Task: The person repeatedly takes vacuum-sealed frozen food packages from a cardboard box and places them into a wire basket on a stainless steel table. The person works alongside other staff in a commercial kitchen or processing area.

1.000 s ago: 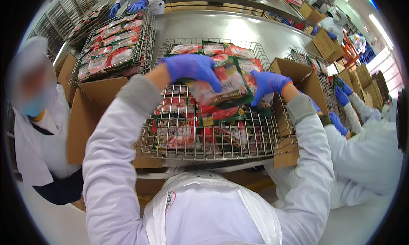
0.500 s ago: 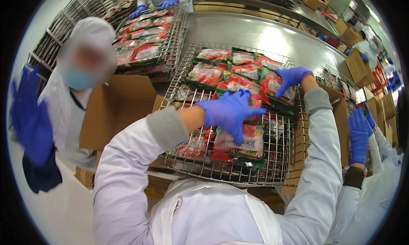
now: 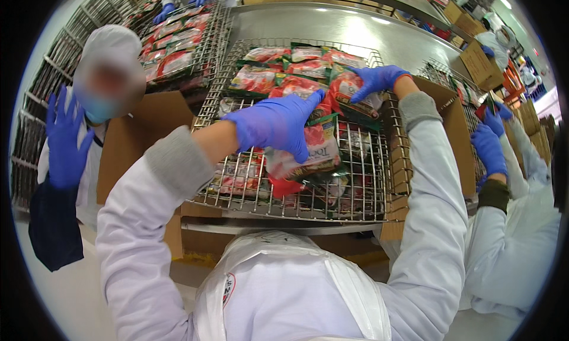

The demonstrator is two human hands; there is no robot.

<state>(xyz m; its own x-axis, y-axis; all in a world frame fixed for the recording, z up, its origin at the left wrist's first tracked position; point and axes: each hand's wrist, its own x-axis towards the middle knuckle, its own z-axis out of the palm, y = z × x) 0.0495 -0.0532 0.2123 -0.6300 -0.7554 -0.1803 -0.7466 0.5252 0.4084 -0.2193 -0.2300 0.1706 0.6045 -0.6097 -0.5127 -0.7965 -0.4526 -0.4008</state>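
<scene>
A wire tray (image 3: 231, 206) in front of me carries several red-and-green plastic food packets. My left hand (image 3: 275, 125), in a blue glove, reaches over its near half with thumb and index finger stretched apart. The thumb lies on a tilted packet (image 3: 311, 154); the index finger points over another packet (image 3: 302, 86) farther back. The other left fingertips are hidden. At the tray's right side my right hand (image 3: 376, 83), also blue-gloved, closes over the top of a packet (image 3: 349, 95). More packets (image 3: 237, 176) show beneath the upper mesh.
Open cardboard boxes stand left (image 3: 142, 127) and right (image 3: 453, 125) of the tray. Another loaded tray (image 3: 178, 45) is at the far left, by a co-worker's hands. A co-worker's raised gloved hand (image 3: 68, 136) is at left. More gloved hands (image 3: 489, 145) work on the right.
My left hand has slid the near packet slightly away from me and turned it; its fingers have shifted. My right hand stays on its packet. The whole view has shifted, and the raised glove has opened out.
</scene>
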